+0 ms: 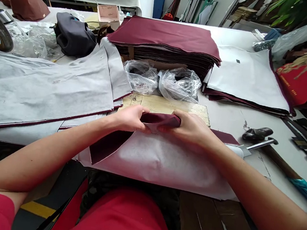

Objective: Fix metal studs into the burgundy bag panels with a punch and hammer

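Two plastic bags (179,84), contents unclear, lie beyond the gripped maroon fabric (160,119).

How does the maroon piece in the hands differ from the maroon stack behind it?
The piece is one folded sheet, gripped by left hand and right hand; the stack is many flat sheets, untouched. The piece lies close; the stack sits farther back. Both are maroon.

Our left hand (130,118) and our right hand (193,129) close together ahead of us, knuckles up, fingers curled under in a tight pinch, bare forearms angling inward from the lower corners, wrists level, elbows spread wide
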The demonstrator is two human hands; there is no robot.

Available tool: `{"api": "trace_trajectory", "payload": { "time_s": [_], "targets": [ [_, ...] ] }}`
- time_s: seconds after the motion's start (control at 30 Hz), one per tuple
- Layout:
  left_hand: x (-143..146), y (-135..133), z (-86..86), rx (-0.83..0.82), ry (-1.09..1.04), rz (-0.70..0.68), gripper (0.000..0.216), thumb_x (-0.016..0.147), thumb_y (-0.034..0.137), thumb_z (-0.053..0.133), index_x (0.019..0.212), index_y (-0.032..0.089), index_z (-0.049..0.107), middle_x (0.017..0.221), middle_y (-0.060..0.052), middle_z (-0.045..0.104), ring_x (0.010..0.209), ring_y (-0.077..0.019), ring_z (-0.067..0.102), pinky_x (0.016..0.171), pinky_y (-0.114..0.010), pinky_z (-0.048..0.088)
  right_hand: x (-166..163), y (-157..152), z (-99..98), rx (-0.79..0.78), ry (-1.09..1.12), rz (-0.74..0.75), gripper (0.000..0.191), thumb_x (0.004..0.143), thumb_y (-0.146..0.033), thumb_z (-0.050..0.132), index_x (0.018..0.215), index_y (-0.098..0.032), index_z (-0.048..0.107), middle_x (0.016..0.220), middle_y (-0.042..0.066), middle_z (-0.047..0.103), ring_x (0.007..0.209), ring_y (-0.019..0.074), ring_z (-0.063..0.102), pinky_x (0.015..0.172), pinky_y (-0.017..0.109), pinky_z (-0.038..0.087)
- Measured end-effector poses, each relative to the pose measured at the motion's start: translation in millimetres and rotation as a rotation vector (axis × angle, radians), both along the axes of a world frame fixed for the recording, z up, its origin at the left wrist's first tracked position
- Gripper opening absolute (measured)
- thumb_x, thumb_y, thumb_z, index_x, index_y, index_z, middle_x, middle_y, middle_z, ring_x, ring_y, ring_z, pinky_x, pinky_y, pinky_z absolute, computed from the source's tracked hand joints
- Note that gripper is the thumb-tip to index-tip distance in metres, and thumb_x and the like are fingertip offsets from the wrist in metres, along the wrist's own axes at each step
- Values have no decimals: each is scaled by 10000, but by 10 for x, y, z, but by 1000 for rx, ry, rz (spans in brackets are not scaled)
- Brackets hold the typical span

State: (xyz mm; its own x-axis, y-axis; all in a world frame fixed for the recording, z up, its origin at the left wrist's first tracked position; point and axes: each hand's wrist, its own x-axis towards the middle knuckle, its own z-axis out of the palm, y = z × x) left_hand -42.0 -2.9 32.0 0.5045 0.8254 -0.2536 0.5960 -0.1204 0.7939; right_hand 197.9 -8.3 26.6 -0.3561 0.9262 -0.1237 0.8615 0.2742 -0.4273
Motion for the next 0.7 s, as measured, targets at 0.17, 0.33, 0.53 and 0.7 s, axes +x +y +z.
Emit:
{"api": "trace_trajectory", "payload": {
  "time_s": [0.17,0.33,0.53,0.7],
  "targets": [
    [0,30,-19,30,23,-33,357,631,264,785,982,198,780,944,-3,773,933,-263,713,823,-300,554,-13,4,-4,8,-45,-3,479,781,-702,668,757,-230,590,760,55,671,690,231,584,559,321,285],
    [11,31,-2,33,41,-55,370,642,268,780,1006,204,778,953,-5,772,927,-252,710,833,-297,549,-31,-26,14,1,-51,-19,459,805,-688,652,793,-231,619,803,56,685,713,229,593,564,319,302],
    [19,62,60,-3,98,-59,388,636,280,777,1014,193,765,909,2,759,889,-232,696,794,-264,523,-48,-41,20,9,-58,-27,465,795,-703,664,835,-240,641,888,59,713,759,239,618,561,318,316],
    [87,90,135,-33,258,-53,365,627,319,765,965,182,749,836,6,722,825,-217,668,702,-242,482,-44,-53,26,0,-45,-12,446,813,-689,659,904,-254,688,944,73,724,821,266,640,589,325,352]
  ]
}}
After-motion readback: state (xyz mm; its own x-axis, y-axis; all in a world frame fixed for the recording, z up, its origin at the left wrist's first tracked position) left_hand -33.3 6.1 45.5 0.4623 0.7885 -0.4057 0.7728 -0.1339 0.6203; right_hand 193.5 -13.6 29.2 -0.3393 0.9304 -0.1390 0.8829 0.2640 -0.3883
